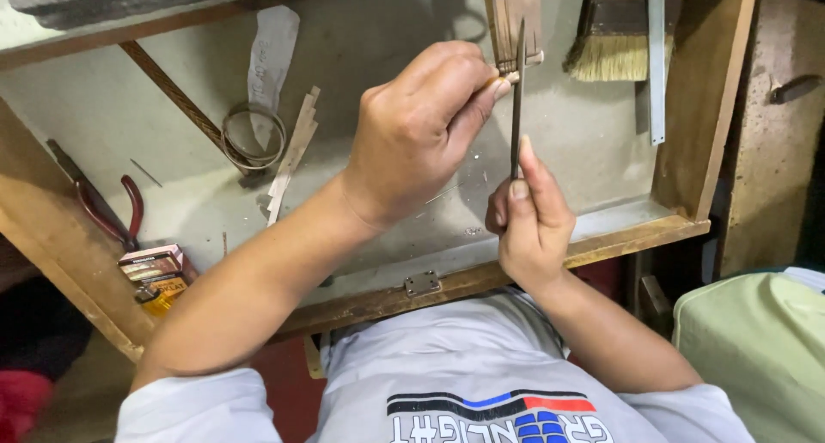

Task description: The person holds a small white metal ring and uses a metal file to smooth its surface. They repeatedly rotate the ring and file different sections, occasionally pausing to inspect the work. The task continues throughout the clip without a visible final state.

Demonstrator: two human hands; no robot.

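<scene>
My left hand (417,129) reaches over a shallow wooden work tray (640,235). Its thumb and forefinger pinch a small pale piece (513,76) against the end of a wooden bench peg (513,13). The piece is mostly hidden by the fingertips. My right hand (530,222) is closed around the lower end of a thin dark metal file (518,99). The file stands nearly upright, and its edge lies against the pinched piece right next to the left fingertips.
A bristle brush (619,32) and a metal ruler (656,65) lie at the far right of the tray. To the left are a wire coil (253,138), thin wood strips (294,151), red-handled pliers (110,207) and small boxes (153,265). A pale green cloth (756,348) is at the lower right.
</scene>
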